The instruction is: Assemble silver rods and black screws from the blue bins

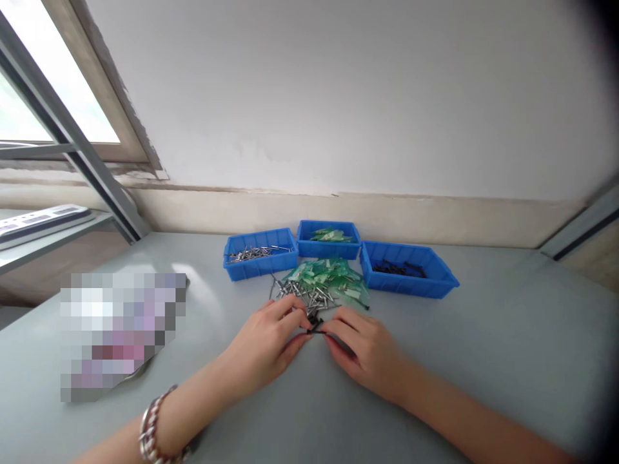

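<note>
My left hand (278, 332) and my right hand (362, 341) meet near the middle of the table. A thin black screw-like piece (316, 332) lies level between them, each hand pinching one end with thumb and fingertips. Just behind it sit a few more small black pieces (314, 319), partly hidden by my left fingers. Beyond my fingertips is a loose pile of silver rivet-like pins (316, 298). Small green plastic packets (329, 274) are heaped against the back of that pile.
Three blue bins stand behind the piles: the left bin (261, 267) with silver pins, the middle bin (329, 249) with green packets, the right bin (411, 285) with black pieces. A blurred-out object (120, 335) lies on the left. A power strip (43, 222) rests on a side shelf.
</note>
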`<state>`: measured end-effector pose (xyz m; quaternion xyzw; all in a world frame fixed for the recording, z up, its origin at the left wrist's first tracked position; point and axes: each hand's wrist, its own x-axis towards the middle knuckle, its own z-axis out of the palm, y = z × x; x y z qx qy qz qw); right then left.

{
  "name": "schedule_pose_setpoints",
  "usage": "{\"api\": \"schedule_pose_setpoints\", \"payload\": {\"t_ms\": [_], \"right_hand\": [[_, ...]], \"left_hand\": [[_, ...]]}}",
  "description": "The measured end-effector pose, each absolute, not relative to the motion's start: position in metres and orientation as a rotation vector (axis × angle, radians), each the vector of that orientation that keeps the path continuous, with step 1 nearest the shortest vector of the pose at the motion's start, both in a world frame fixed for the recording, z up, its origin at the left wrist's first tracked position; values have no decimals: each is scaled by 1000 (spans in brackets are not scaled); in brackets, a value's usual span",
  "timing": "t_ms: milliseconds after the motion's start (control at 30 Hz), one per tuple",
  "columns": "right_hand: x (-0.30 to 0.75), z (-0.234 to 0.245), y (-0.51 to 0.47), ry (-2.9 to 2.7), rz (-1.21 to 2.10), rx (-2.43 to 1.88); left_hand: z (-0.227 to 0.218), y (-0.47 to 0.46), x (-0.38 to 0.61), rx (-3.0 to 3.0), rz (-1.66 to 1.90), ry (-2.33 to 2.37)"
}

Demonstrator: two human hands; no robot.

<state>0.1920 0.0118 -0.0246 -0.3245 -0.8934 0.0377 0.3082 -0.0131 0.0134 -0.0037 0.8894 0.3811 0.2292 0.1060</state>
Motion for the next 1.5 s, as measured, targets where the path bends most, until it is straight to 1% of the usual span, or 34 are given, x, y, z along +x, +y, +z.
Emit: {"api": "schedule_pose_setpoints", "payload": {"t_ms": [433, 1100, 1367, 1500], "right_hand": [[192, -24, 13, -2346, 142, -848], [191, -21, 13, -2337, 111, -870], [192, -21, 12, -2272, 124, -894], [193, -21, 11, -2273, 135, -900]], "left_hand": [[-2, 12, -12, 2641, 648, 1134], [-4, 12, -12, 2604, 639, 1152], [-1, 18, -16, 2605, 713, 1183], [5, 27, -25, 2636, 851, 1272]]}}
